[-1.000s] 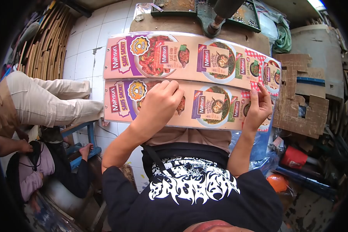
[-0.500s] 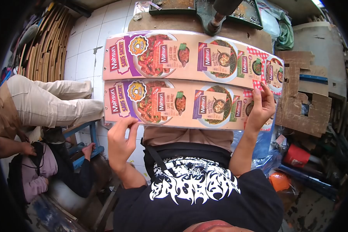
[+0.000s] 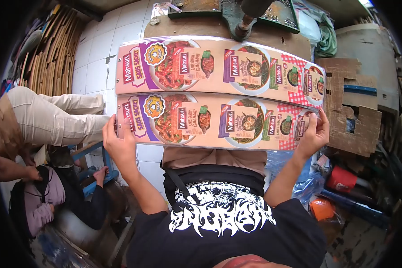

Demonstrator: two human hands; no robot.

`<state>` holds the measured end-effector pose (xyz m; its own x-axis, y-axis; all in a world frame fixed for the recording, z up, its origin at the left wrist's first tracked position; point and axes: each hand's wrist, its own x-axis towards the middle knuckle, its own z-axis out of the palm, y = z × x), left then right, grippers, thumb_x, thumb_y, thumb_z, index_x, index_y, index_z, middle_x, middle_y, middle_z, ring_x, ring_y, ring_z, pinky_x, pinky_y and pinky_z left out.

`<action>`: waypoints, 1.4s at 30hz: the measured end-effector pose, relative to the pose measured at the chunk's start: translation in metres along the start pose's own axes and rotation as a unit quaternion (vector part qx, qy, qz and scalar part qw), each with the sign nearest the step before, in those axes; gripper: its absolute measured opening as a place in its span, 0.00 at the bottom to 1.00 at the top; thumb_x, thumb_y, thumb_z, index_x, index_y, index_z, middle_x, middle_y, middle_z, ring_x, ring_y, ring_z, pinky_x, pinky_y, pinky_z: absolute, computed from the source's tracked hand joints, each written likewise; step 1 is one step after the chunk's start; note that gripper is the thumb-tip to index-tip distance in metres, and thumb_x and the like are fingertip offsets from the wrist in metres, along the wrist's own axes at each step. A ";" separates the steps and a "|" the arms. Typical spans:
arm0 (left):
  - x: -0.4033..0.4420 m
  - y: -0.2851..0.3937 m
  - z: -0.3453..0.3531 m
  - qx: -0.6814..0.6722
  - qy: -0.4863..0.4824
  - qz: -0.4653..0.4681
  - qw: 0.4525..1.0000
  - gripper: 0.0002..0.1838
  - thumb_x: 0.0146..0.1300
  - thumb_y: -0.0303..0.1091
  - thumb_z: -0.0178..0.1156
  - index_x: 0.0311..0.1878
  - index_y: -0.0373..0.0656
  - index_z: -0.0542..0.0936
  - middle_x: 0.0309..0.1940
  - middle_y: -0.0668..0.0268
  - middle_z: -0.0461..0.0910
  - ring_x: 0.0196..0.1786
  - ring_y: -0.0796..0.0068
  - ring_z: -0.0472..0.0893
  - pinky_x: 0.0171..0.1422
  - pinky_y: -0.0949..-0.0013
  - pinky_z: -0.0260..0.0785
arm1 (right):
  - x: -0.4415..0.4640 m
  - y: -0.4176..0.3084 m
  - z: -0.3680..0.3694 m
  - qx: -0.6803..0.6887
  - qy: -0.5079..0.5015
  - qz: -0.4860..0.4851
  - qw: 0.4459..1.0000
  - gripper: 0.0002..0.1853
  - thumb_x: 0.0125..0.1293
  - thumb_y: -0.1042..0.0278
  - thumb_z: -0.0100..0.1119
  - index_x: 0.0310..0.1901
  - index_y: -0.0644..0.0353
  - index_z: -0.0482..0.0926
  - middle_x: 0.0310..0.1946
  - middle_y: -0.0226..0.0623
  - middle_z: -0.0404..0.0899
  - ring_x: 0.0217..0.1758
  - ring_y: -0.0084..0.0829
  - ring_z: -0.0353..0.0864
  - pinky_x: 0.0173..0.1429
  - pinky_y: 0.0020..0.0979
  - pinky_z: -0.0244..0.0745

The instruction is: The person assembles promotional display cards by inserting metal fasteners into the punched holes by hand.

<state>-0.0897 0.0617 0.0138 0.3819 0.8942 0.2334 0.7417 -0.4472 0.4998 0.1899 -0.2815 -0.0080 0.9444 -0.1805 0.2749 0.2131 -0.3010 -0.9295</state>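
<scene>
The left hand (image 3: 119, 144) and right hand (image 3: 314, 134) grip opposite ends of the lower printed strip (image 3: 215, 125), by the person's lap (image 3: 214, 157). The upper strip (image 3: 216, 67) lies just beyond it, over the bench (image 3: 183, 28), with a machine (image 3: 240, 29) behind and cardboard (image 3: 367, 127) rightward.

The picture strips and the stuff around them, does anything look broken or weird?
Yes, the brown cardboard past the right hand has ragged edges and gaps, so it looks torn or roughly cut. The printed strips show no clear damage.
</scene>
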 end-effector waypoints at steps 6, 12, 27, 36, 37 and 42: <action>0.001 0.001 -0.001 0.007 -0.004 -0.024 1.000 0.21 0.61 0.38 0.68 0.51 0.31 0.81 0.41 0.53 0.81 0.42 0.59 0.83 0.50 0.62 0.74 | 0.001 0.036 -0.037 -0.157 0.051 -0.023 0.986 0.15 0.65 0.75 0.62 0.53 0.68 0.80 0.34 0.33 0.82 0.33 0.17 0.78 0.38 0.20 0.74; 0.003 -0.006 0.002 -0.024 0.016 -0.002 1.000 0.17 0.63 0.34 0.66 0.50 0.32 0.82 0.43 0.53 0.81 0.43 0.61 0.83 0.49 0.63 0.75 | -0.003 0.027 -0.037 -0.106 0.049 0.030 0.993 0.16 0.65 0.74 0.62 0.53 0.69 0.80 0.32 0.32 0.82 0.32 0.16 0.78 0.37 0.19 0.73; 0.006 0.009 0.000 -0.022 0.011 -0.014 1.000 0.15 0.61 0.26 0.63 0.52 0.37 0.82 0.43 0.57 0.81 0.40 0.65 0.82 0.46 0.63 0.74 | -0.003 0.018 -0.040 -0.111 0.056 0.044 0.991 0.16 0.65 0.75 0.63 0.54 0.69 0.79 0.33 0.34 0.83 0.33 0.18 0.80 0.38 0.20 0.75; 0.008 0.004 0.002 -0.043 -0.008 -0.020 0.999 0.15 0.62 0.26 0.63 0.52 0.37 0.82 0.44 0.57 0.81 0.40 0.65 0.82 0.46 0.64 0.75 | 0.000 0.013 -0.044 -0.055 0.093 0.046 0.993 0.14 0.64 0.78 0.62 0.51 0.72 0.79 0.29 0.34 0.83 0.31 0.18 0.80 0.37 0.20 0.76; 0.008 0.004 0.002 -0.045 -0.011 -0.023 0.999 0.15 0.62 0.26 0.63 0.52 0.37 0.82 0.44 0.57 0.81 0.40 0.65 0.82 0.47 0.64 0.75 | -0.001 0.012 -0.045 -0.047 0.092 0.051 0.993 0.14 0.64 0.78 0.62 0.51 0.72 0.79 0.31 0.35 0.83 0.32 0.19 0.81 0.38 0.20 0.76; 0.009 0.001 0.003 -0.042 -0.012 -0.019 0.999 0.16 0.63 0.27 0.63 0.54 0.36 0.81 0.45 0.56 0.80 0.42 0.64 0.82 0.48 0.63 0.74 | 0.005 0.021 -0.053 0.043 0.112 0.073 0.990 0.15 0.64 0.78 0.61 0.52 0.71 0.78 0.36 0.37 0.83 0.36 0.22 0.82 0.39 0.21 0.78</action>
<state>-0.0843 0.0692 0.0141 0.3673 0.9098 0.1933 0.7073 -0.4082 0.5772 0.1858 -0.3386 -0.0135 0.8897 -0.4218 0.1749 0.1084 -0.1770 -0.9782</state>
